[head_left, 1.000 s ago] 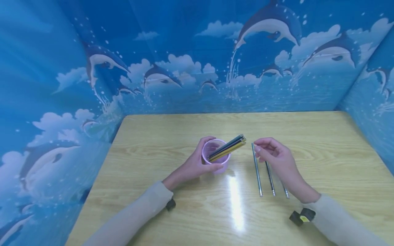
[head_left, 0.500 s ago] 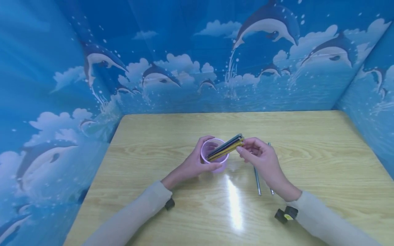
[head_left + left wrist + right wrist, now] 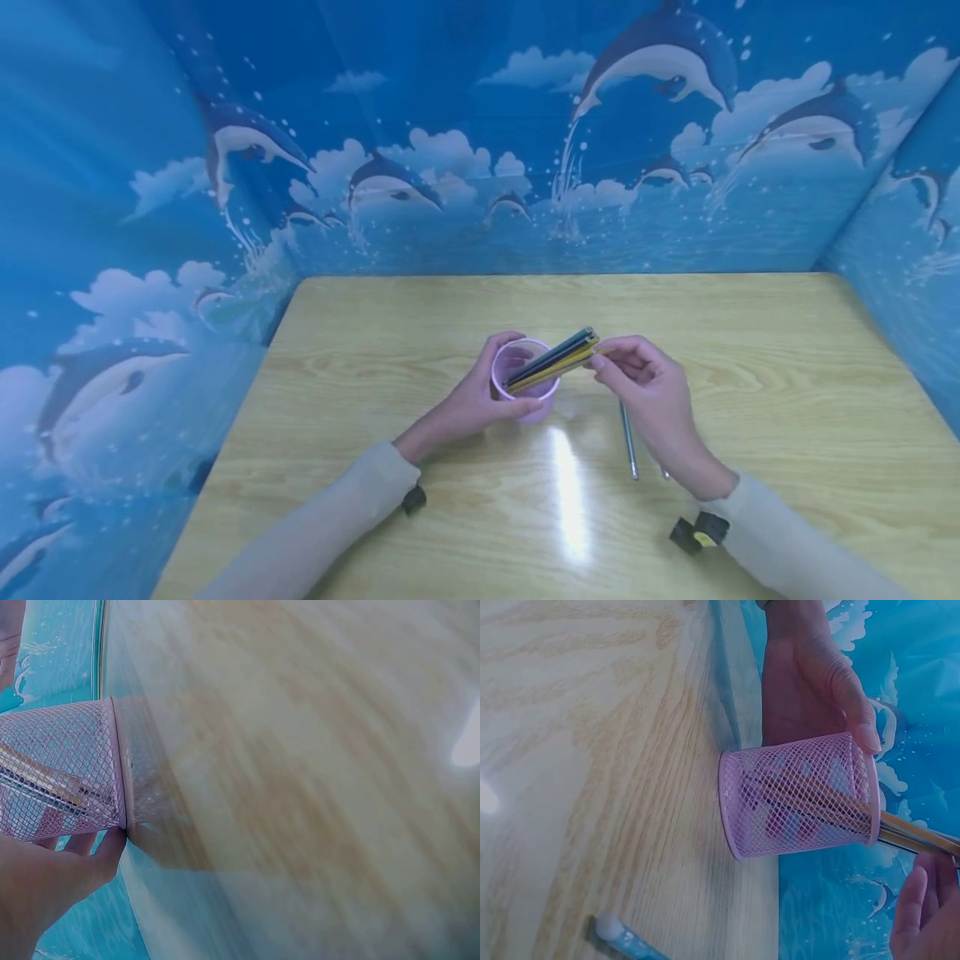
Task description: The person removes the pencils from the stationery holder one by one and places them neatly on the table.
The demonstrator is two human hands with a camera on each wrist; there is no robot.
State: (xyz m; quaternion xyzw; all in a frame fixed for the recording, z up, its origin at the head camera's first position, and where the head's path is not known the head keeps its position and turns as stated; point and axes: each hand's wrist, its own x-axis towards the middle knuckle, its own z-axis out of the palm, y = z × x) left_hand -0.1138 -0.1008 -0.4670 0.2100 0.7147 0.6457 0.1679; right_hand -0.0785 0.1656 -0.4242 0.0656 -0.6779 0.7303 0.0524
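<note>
A pink mesh pencil cup (image 3: 542,406) is gripped round its side by my left hand (image 3: 487,396). Several dark and yellow pencils (image 3: 551,360) lean out of it to the right. My right hand (image 3: 648,379) pinches the end of a pencil (image 3: 576,363) that lies along the lower side of this bundle, its other end over the cup. In the left wrist view, the fingers of the left hand (image 3: 64,874) press against the mesh near the cup's base. The right wrist view shows the right hand (image 3: 934,911) at the pencil tops, just past the rim.
Two more pencils lie on the wooden table (image 3: 420,317): a bluish pencil (image 3: 628,442) and another pencil (image 3: 665,473) mostly hidden under the right hand. A dolphin-print backdrop (image 3: 465,225) borders the table's back and sides.
My right hand has moved left from the loose pencils to the cup's bundle, bringing one pencil along. The rightmost pencil has left the table. The left hand and cup have hardly moved.
</note>
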